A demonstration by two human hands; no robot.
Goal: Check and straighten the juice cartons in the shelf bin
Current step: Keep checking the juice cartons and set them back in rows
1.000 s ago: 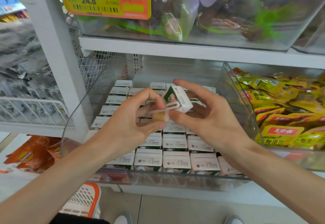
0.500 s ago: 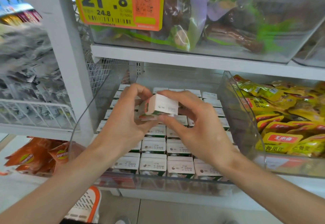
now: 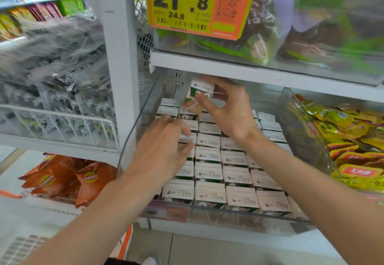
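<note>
Lets go with the left hand [image 3: 162, 150], now resting loose-fingered on the packed white-topped carton rows [image 3: 209, 171], and lifts the small white-and-green cardboard juice carton [image 3: 200, 90], pinched by the right hand [image 3: 226, 110] alone, toward the back of the clear plastic shelf bin [image 3: 135, 140], likely for re-slotting.

Arms reach forward; right hand [image 3: 226, 115] pinches a carton [image 3: 200, 92], left hand [image 3: 164, 148] lower, fingers loosely curled.
</note>
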